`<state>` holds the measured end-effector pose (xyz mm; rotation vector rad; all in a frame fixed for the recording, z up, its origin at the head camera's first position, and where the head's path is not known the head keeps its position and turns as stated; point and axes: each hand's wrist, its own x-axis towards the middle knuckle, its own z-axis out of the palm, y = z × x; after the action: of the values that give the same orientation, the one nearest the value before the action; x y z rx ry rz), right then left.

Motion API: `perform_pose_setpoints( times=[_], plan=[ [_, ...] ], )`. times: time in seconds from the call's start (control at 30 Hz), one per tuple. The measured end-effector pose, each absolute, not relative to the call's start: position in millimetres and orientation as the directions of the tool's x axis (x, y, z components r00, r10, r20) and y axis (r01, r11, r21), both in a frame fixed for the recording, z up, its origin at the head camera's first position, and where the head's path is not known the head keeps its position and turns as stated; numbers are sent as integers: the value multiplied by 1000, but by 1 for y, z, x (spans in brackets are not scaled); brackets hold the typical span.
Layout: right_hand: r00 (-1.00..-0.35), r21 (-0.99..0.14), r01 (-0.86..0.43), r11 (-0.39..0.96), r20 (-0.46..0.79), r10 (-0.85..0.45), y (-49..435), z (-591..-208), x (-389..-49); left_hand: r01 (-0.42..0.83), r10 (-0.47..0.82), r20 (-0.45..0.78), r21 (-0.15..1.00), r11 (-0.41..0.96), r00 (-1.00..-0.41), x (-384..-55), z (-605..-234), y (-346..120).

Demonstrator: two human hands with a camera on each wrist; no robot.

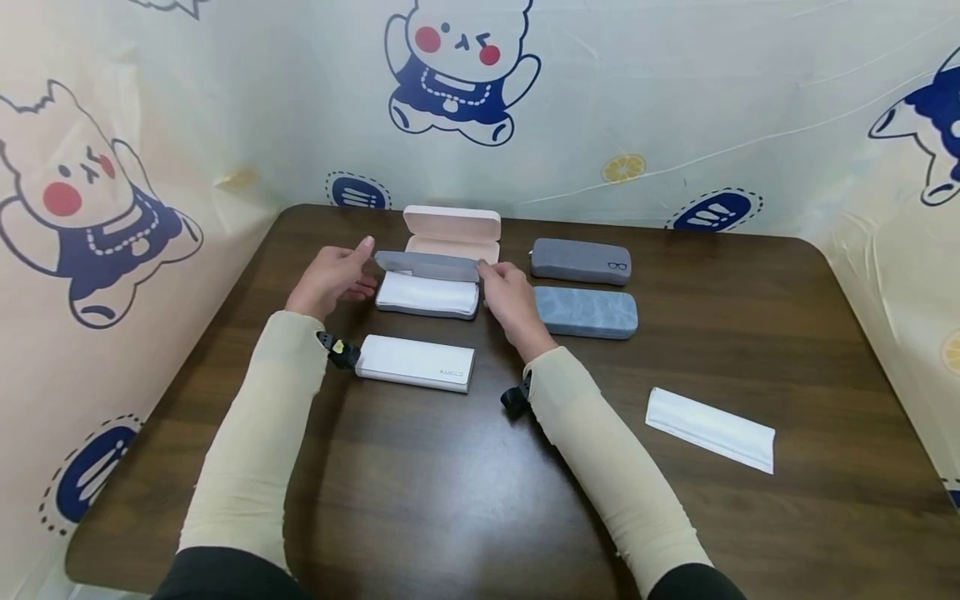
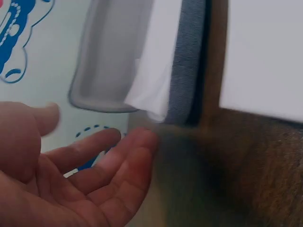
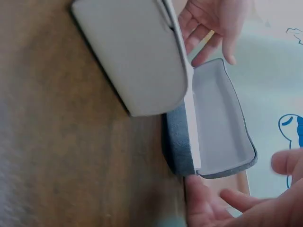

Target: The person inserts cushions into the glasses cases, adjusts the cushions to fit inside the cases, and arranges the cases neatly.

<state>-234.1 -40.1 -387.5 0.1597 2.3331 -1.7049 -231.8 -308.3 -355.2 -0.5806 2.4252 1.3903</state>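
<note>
A grey-blue glasses case stands with its lid raised, and a folded white cloth lies inside its base. At the case's left end is my left hand, its thumb up and its fingers loosely bent, apart from the case in the left wrist view. My right hand is at the other end. In the right wrist view, a fingertip of that hand comes right up to the base's end, while the thumb stands away from the lid. Neither hand grips anything.
Behind stands an open pink case. Nearer me lies a shut white case. To the right are a shut grey case with a glasses mark and a light blue one. Another folded white cloth lies on the brown table.
</note>
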Motion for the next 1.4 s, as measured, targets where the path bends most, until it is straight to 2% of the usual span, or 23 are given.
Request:
perform_pose_setpoints(
  times=[0.13, 0.27, 1.1, 1.4],
  plan=[
    [-921, -882, 294, 368, -365, -137, -42, -387, -241, -479, -156, -470, 719, 503, -869, -235, -360, -305],
    [-906, -851, 301, 430, -397, -150, -43, -390, -246, -481, -147, -479, 713, 510, -866, -236, -362, -303],
    [-931, -912, 253, 322, -320, -176, -37, -390, -243, -431, -27, -465, 795, 427, -885, -221, -361, -318],
    [-955, -890, 159, 426, -248, -162, -36, -401, -237, -422, -54, -467, 737, 528, -883, -211, -363, -319]
  ],
)
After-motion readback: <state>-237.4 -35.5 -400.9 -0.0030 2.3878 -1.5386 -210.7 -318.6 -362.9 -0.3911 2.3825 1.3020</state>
